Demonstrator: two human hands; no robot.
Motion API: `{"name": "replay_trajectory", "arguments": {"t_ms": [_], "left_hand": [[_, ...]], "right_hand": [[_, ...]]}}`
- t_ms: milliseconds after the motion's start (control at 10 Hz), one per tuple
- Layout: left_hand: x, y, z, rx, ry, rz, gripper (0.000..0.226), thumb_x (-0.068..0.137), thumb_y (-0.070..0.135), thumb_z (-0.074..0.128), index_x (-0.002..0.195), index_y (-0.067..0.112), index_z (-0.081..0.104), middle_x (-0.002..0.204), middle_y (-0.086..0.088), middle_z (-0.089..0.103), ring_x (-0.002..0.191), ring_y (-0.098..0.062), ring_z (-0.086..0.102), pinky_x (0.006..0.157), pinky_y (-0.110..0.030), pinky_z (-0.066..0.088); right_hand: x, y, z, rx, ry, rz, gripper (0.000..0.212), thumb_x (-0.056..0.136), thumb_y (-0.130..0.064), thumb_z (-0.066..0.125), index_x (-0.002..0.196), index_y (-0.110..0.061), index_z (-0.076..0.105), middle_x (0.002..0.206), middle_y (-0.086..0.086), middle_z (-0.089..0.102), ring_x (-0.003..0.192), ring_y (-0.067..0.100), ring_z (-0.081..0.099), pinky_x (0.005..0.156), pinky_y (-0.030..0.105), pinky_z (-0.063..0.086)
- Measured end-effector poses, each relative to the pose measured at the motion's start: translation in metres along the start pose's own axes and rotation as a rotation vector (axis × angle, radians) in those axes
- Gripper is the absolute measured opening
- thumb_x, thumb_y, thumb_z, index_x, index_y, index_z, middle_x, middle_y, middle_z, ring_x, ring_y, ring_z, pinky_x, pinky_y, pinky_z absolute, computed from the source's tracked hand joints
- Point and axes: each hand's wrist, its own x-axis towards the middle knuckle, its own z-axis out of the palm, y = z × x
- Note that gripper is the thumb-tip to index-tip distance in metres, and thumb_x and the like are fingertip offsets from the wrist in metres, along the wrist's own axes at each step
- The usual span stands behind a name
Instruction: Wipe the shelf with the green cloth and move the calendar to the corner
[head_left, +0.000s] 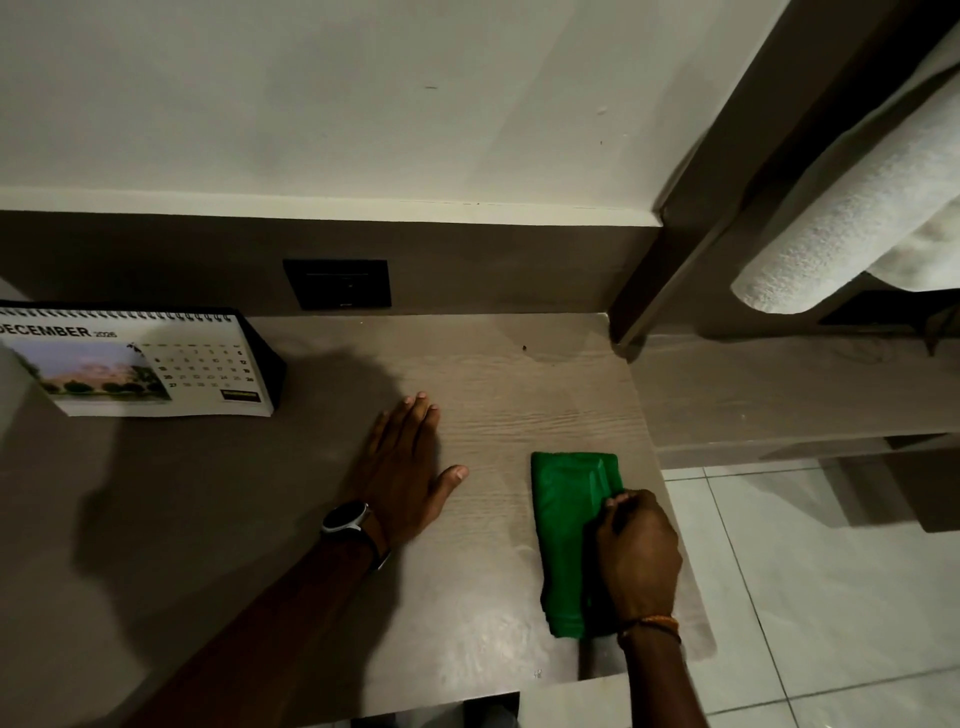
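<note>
A folded green cloth (569, 530) lies on the wooden shelf (519, 395) near its right edge. My right hand (638, 558) rests on the cloth's right side, fingers pinching its fold. My left hand (408, 470), with a dark watch on the wrist, lies flat and palm down on the shelf to the left of the cloth, fingers spread, holding nothing. A spiral-bound December desk calendar (140, 361) stands upright at the far left of the shelf, close to the back wall.
A dark wall socket (337, 283) sits in the back panel behind the shelf. The shelf's back right corner meets a dark wooden post (691, 218). A rolled white towel (841, 208) hangs at upper right. White floor tiles (831, 597) show beyond the shelf's right edge.
</note>
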Motion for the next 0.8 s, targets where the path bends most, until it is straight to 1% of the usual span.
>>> {"name": "replay_trajectory", "arguments": {"t_ms": [100,200,300,400,500,600,700,800], "left_hand": [[0.001,-0.001,0.001,0.000,0.014,0.004,0.086,0.093,0.070,0.025,0.156,0.011,0.019,0.167,-0.010,0.015,0.155,-0.025,0.009,0.125,-0.048,0.011],[0.001,-0.001,0.004,0.017,0.007,0.000,0.087,0.093,0.071,0.023,0.156,0.012,0.019,0.167,-0.010,0.015,0.155,-0.024,0.009,0.125,-0.047,0.011],[0.001,-0.002,0.006,0.015,0.011,-0.011,0.086,0.093,0.071,0.023,0.156,0.012,0.019,0.167,-0.009,0.016,0.155,-0.024,0.009,0.125,-0.047,0.012],[0.001,-0.002,0.006,0.011,0.008,-0.013,0.086,0.093,0.071,0.023,0.156,0.013,0.018,0.167,-0.009,0.015,0.155,-0.023,0.008,0.125,-0.047,0.013],[0.002,-0.003,0.007,0.016,0.010,-0.009,0.087,0.093,0.072,0.023,0.156,0.013,0.017,0.167,-0.009,0.015,0.155,-0.023,0.008,0.125,-0.047,0.012],[0.001,-0.004,0.007,0.003,-0.001,-0.012,0.088,0.092,0.072,0.023,0.156,0.013,0.016,0.167,-0.009,0.015,0.155,-0.024,0.008,0.126,-0.047,0.011],[0.002,-0.004,0.004,0.009,-0.005,-0.009,0.087,0.092,0.070,0.029,0.156,0.013,0.017,0.167,-0.009,0.015,0.155,-0.025,0.010,0.126,-0.046,0.010],[0.000,0.004,-0.004,-0.033,-0.037,-0.044,0.089,0.091,0.069,0.033,0.157,0.012,0.016,0.167,-0.010,0.011,0.155,-0.027,0.007,0.125,-0.045,0.006]], "right_hand": [[-0.003,0.006,0.005,-0.106,0.079,-0.221,0.028,0.097,-0.023,0.062,0.120,-0.008,0.060,0.127,0.021,0.059,0.115,0.044,0.056,0.097,0.050,0.048],[-0.009,0.008,0.015,-0.167,-0.096,-0.451,0.060,0.102,-0.045,0.050,0.156,-0.019,0.037,0.168,0.008,0.021,0.155,0.035,0.012,0.124,0.048,0.014],[-0.009,0.015,0.025,-0.241,-0.225,-0.474,0.074,0.099,-0.066,0.028,0.162,-0.031,0.013,0.171,0.000,-0.007,0.157,0.028,-0.010,0.126,0.052,0.003],[-0.007,0.017,0.027,-0.286,-0.224,-0.452,0.079,0.095,-0.073,0.018,0.162,-0.033,0.005,0.170,0.000,-0.014,0.156,0.029,-0.012,0.125,0.057,0.005],[-0.011,0.022,0.028,-0.335,-0.173,-0.471,0.081,0.097,-0.074,0.018,0.163,-0.029,0.006,0.171,0.002,-0.008,0.157,0.029,-0.010,0.124,0.056,-0.001],[-0.016,0.026,0.031,-0.383,-0.222,-0.472,0.086,0.096,-0.078,0.013,0.163,-0.026,0.002,0.171,0.000,-0.009,0.157,0.025,-0.012,0.125,0.057,0.001],[-0.011,0.022,0.027,-0.398,-0.284,-0.443,0.086,0.094,-0.079,0.014,0.162,-0.028,-0.005,0.170,-0.001,-0.015,0.156,0.024,-0.016,0.125,0.057,0.000],[-0.019,0.004,-0.003,-0.156,-0.319,-0.397,0.083,0.094,-0.077,0.016,0.161,-0.034,-0.008,0.168,-0.008,-0.020,0.155,0.021,-0.020,0.124,0.059,0.000]]}}
